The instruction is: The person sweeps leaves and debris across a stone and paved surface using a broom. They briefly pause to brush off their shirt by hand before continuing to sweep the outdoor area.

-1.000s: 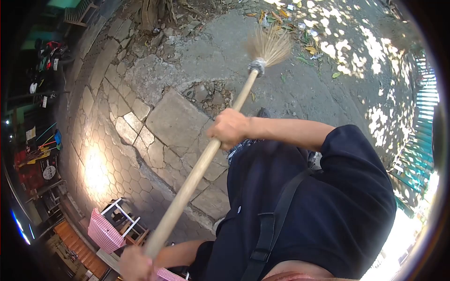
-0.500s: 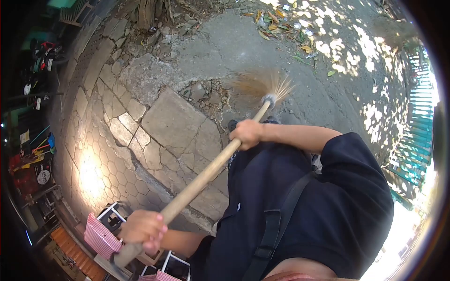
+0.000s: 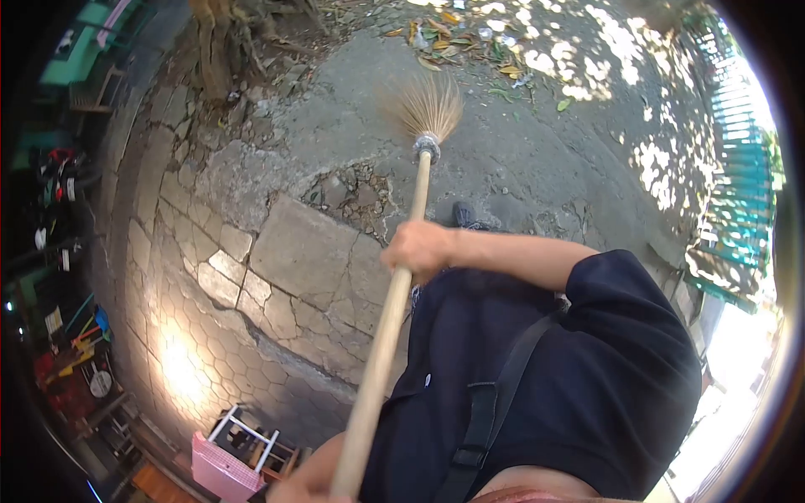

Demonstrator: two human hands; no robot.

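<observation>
Stick broom (image 3: 394,310) held out over cracked concrete ground (image 3: 520,159).

The broom has a long, straight, pale wooden handle that ends in a silvery binding (image 3: 427,147) and a fan of thin, straw-coloured bristles (image 3: 426,105). The bristles spread over the grey concrete, short of a scatter of fallen leaves (image 3: 453,38). The right hand (image 3: 419,247) is clenched round the handle about midway along, knuckles towards the broken paving slabs (image 3: 302,251). The left hand (image 3: 306,490) sits at the handle's near end on the bottom edge of the view, and is cut off too much to tell its grip. A dark shoe (image 3: 464,214) stands just right of the handle.
</observation>
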